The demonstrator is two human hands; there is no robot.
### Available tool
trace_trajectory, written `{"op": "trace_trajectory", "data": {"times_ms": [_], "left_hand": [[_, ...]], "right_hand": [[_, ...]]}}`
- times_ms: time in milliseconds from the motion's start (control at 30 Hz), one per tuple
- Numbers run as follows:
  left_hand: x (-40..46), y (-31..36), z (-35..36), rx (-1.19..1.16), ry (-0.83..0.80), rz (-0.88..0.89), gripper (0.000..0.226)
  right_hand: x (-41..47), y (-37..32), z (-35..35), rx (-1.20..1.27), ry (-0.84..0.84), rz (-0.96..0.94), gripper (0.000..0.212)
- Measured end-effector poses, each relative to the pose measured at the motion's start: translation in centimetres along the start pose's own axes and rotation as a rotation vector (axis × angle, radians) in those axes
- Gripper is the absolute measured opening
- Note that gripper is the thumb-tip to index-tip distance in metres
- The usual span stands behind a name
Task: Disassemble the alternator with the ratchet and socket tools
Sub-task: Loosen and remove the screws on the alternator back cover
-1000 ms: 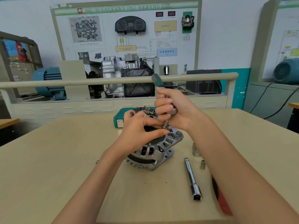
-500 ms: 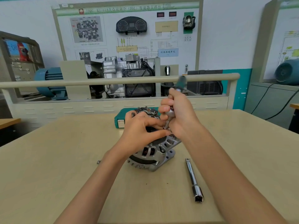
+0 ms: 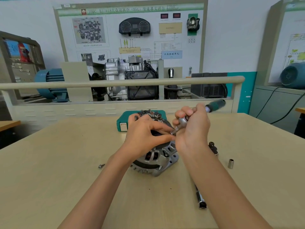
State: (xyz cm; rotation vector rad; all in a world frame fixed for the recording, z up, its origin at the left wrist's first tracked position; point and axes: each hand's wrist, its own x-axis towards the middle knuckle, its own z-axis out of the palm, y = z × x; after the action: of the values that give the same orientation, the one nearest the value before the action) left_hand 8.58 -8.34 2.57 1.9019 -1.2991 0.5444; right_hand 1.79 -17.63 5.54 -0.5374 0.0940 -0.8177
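Gripping the ratchet point(image 3: 184, 120) (handle toward 2 o'clock), the right hand point(image 3: 192, 129) works it; the left hand point(image 3: 145, 136) clasps the alternator point(image 3: 158, 159).

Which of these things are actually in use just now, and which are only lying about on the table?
In use:
- alternator, steadied by the left hand
- ratchet, gripped by the right hand
- socket on the ratchet, with left fingers at it

Lying about:
- extension bar
- loose socket
- screw
- green case
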Motion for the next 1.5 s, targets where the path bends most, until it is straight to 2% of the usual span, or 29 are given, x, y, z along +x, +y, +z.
{"op": "trace_trajectory", "data": {"times_ms": [67, 133, 233, 333, 433, 567, 633, 700, 833, 933, 1000, 1067, 1200, 1267, 1333, 1400, 1500], "left_hand": [[0.0, -0.1, -0.1, 0.002, 0.001, 0.009, 0.025], [0.0, -0.2, -0.1, 0.020, 0.003, 0.032, 0.025], [-0.1, -0.3, -0.3, 0.035, 0.009, 0.020, 0.007], [-0.2, -0.4, -0.5, 0.012, -0.019, 0.001, 0.007], [-0.1, -0.3, -0.4, 0.028, -0.009, 0.013, 0.024], [0.1, 0.1, 0.0, 0.012, 0.000, 0.023, 0.022], [0.1, 0.2, 0.0, 0.006, -0.009, 0.003, 0.017], [0.0, 0.2, 0.0, 0.006, -0.011, 0.009, 0.017], [0.0, 0.0, -0.3, 0.010, -0.037, -0.014, 0.012], [0.0, -0.1, -0.6, -0.004, -0.063, -0.031, 0.015], [0.0, 0.0, -0.5, -0.013, -0.066, -0.027, 0.020], [0.0, 0.0, -0.5, -0.001, -0.054, -0.011, 0.020], [-0.2, -0.1, -0.4, -0.004, -0.023, 0.018, 0.019], [-0.2, 0.0, -0.4, -0.007, -0.015, 0.036, 0.027], [-0.2, 0.0, -0.3, -0.007, -0.001, 0.043, 0.023], [0.0, 0.1, -0.3, 0.004, -0.009, 0.024, 0.009], [0.0, 0.0, -0.2, 0.002, -0.025, 0.006, 0.015]], "right_hand": [[0.1, -0.4, 0.4, -0.102, -0.098, 0.092, 0.031], [0.7, -1.0, 1.2, -0.274, -0.274, 0.265, 0.036], [1.6, -1.5, 2.2, -0.503, -0.536, 0.511, 0.039], [1.9, -1.6, 2.5, -0.514, -0.613, 0.621, 0.039], [1.6, -1.6, 1.9, -0.395, -0.569, 0.545, 0.038], [0.4, -0.1, 0.5, -0.102, -0.122, 0.085, 0.029], [0.3, 0.3, 0.3, -0.035, 0.009, -0.033, 0.023], [0.5, 0.2, 0.8, -0.111, -0.022, 0.021, 0.024], [1.7, -0.9, 2.2, -0.411, -0.316, 0.386, 0.033], [2.6, -1.7, 2.2, -0.382, -0.485, 0.590, 0.036], [2.5, -2.1, 1.8, -0.332, -0.521, 0.617, 0.035], [1.8, -1.9, 1.4, -0.308, -0.454, 0.500, 0.034], [-0.8, 0.6, 0.7, -0.187, -0.053, -0.112, 0.028], [-1.3, 1.1, 0.7, -0.130, -0.011, -0.192, 0.026], [-0.6, 0.9, 1.2, -0.184, -0.036, -0.111, 0.026], [0.5, 0.0, 1.7, -0.269, -0.104, 0.070, 0.027], [2.0, -1.6, 1.9, -0.391, -0.373, 0.468, 0.033]]}}
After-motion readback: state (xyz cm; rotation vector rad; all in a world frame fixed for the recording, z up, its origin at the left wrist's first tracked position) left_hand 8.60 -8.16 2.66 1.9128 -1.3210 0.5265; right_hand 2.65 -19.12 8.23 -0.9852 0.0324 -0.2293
